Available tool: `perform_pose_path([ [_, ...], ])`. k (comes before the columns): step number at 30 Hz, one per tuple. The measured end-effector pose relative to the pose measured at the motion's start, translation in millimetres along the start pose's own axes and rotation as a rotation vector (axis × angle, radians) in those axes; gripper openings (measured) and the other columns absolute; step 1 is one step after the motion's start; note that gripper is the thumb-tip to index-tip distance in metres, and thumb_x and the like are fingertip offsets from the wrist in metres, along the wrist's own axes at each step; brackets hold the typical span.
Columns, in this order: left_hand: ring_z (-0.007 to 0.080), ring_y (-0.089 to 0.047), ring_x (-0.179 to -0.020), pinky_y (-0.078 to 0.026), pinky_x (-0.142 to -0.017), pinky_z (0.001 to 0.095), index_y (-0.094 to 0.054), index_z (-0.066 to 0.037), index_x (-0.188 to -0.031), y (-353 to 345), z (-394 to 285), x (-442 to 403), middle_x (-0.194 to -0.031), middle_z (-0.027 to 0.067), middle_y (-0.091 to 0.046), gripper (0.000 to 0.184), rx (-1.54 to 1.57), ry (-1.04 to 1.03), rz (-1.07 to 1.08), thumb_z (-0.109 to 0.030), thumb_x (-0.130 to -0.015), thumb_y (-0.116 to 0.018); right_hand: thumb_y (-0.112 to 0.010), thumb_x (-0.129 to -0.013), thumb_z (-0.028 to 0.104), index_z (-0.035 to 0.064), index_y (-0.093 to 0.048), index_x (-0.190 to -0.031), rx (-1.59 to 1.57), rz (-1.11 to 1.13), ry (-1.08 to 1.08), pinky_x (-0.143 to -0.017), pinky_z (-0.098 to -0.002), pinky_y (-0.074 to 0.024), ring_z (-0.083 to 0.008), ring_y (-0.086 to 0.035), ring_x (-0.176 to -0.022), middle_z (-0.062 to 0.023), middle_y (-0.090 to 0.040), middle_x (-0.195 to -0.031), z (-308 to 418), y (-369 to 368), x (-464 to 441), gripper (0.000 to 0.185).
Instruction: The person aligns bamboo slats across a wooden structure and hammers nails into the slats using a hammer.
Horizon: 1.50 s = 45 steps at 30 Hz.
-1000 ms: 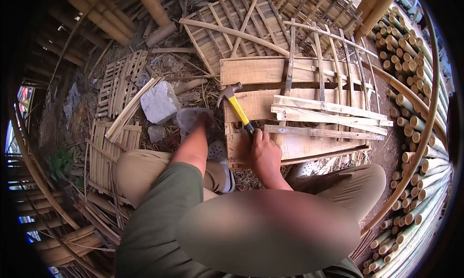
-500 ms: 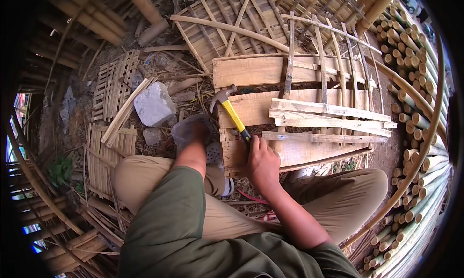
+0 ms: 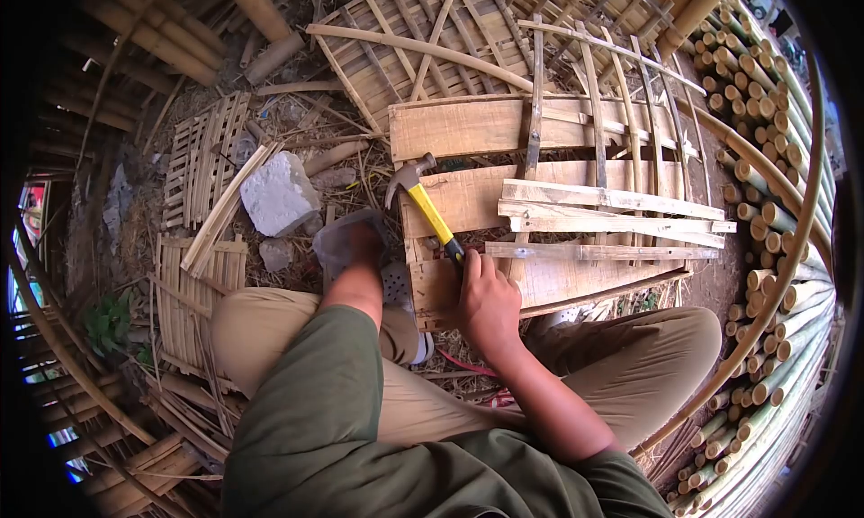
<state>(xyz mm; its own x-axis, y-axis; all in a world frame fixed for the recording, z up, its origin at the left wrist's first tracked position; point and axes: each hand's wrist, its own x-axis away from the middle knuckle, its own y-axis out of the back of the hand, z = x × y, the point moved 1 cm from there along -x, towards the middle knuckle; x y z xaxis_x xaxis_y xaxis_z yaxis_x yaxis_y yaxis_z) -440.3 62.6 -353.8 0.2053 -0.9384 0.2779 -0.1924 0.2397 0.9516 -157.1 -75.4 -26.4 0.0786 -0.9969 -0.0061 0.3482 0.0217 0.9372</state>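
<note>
My right hand (image 3: 489,304) is wrapped round the black grip of a claw hammer (image 3: 430,214) with a yellow-and-black handle. The hammer lies over the left end of a wooden plank panel (image 3: 463,198), its head pointing away from me. My left hand (image 3: 366,246) reaches down into a translucent plastic bag (image 3: 329,244) on the ground, left of the panel. Its fingers are hidden in the bag. Thin wooden strips (image 3: 612,219) lie across the right part of the panel, over several crossing slats (image 3: 598,113).
A pale concrete block (image 3: 279,194) sits on the littered ground at left, by slatted bamboo pieces (image 3: 205,162). A woven bamboo panel (image 3: 432,36) leans at the back. Cut bamboo poles (image 3: 765,338) are stacked along the right. My bent knees flank the work.
The whole view has shifted slightly. My right hand stays on the hammer, and my left hand remains in the plastic bag.
</note>
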Motion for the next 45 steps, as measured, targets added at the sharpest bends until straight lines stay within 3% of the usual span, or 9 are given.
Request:
perform_pose_path([
  [12, 0.0417, -0.064, -0.113, -0.052, -0.096, 0.0488, -0.060, 0.004, -0.126, 11, 0, 8, -0.124, 0.0274, -0.064, 0.047, 0.043, 0.068, 0.032, -0.030, -0.093, -0.054, -0.057, -0.086, 0.009, 0.0031, -0.051, -0.121, 0.003, -0.007, -0.004, -0.066, -0.0426, -0.0512, -0.0302, -0.067, -0.075, -0.0125, -0.061, -0.093, 1, 1, 0, 0.035],
  [18, 0.0418, -0.064, -0.113, -0.051, -0.097, 0.0492, -0.060, 0.005, -0.125, 13, -2, 15, -0.124, 0.0275, -0.064, 0.048, 0.097, 0.117, 0.043, -0.030, -0.094, -0.052, -0.059, -0.085, 0.009, 0.0019, -0.052, -0.122, 0.032, -0.031, 0.024, -0.069, -0.0405, -0.0528, -0.0287, -0.067, -0.082, -0.0122, -0.060, -0.096, 0, -2, 1, 0.039],
  [27, 0.0419, -0.063, -0.114, -0.050, -0.098, 0.0500, -0.061, 0.006, -0.123, 26, -14, 21, -0.124, 0.0277, -0.064, 0.049, 0.253, 0.278, 0.024, -0.031, -0.094, -0.049, -0.055, -0.088, 0.009, 0.0022, -0.053, -0.117, 0.070, -0.021, 0.009, -0.068, -0.0387, -0.0536, -0.0258, -0.067, -0.080, -0.0114, -0.060, -0.093, 2, -3, 0, 0.030],
  [32, 0.0419, -0.063, -0.115, -0.050, -0.099, 0.0504, -0.061, 0.007, -0.122, 47, -31, 35, -0.124, 0.0278, -0.064, 0.049, 0.662, 0.620, -0.054, -0.032, -0.094, -0.048, -0.055, -0.089, 0.009, 0.0053, -0.050, -0.102, 0.082, -0.082, 0.007, -0.066, -0.0405, -0.0546, -0.0280, -0.068, -0.075, -0.0109, -0.061, -0.089, 4, -6, -1, 0.015],
  [39, 0.0420, -0.062, -0.115, -0.049, -0.100, 0.0510, -0.062, 0.008, -0.121, 132, -65, 65, -0.124, 0.0280, -0.064, 0.051, 1.544, 1.253, -0.321, -0.033, -0.094, -0.046, -0.049, -0.092, 0.009, 0.0044, -0.050, -0.101, 0.033, -0.131, 0.015, -0.064, -0.0441, -0.0553, -0.0312, -0.069, -0.075, -0.0136, -0.062, -0.089, -2, -13, -3, 0.010],
  [42, 0.0420, -0.062, -0.116, -0.049, -0.100, 0.0512, -0.062, 0.008, -0.120, 190, -67, 70, -0.124, 0.0280, -0.064, 0.051, 1.672, 1.355, -0.490, -0.033, -0.095, -0.045, -0.046, -0.095, 0.011, 0.0034, -0.049, -0.100, -0.101, -0.087, 0.053, -0.064, -0.0471, -0.0546, -0.0352, -0.068, -0.075, -0.0182, -0.064, -0.090, -10, -10, -3, 0.009],
  [45, 0.0421, -0.062, -0.116, -0.049, -0.101, 0.0514, -0.062, 0.008, -0.120, 240, -55, 72, -0.124, 0.0281, -0.064, 0.052, 1.659, 1.302, -0.686, -0.033, -0.095, -0.044, -0.050, -0.093, 0.010, 0.0008, -0.050, -0.103, -0.205, -0.080, 0.118, -0.062, -0.0487, -0.0547, -0.0372, -0.068, -0.071, -0.0212, -0.064, -0.091, -13, 2, 2, 0.013],
])
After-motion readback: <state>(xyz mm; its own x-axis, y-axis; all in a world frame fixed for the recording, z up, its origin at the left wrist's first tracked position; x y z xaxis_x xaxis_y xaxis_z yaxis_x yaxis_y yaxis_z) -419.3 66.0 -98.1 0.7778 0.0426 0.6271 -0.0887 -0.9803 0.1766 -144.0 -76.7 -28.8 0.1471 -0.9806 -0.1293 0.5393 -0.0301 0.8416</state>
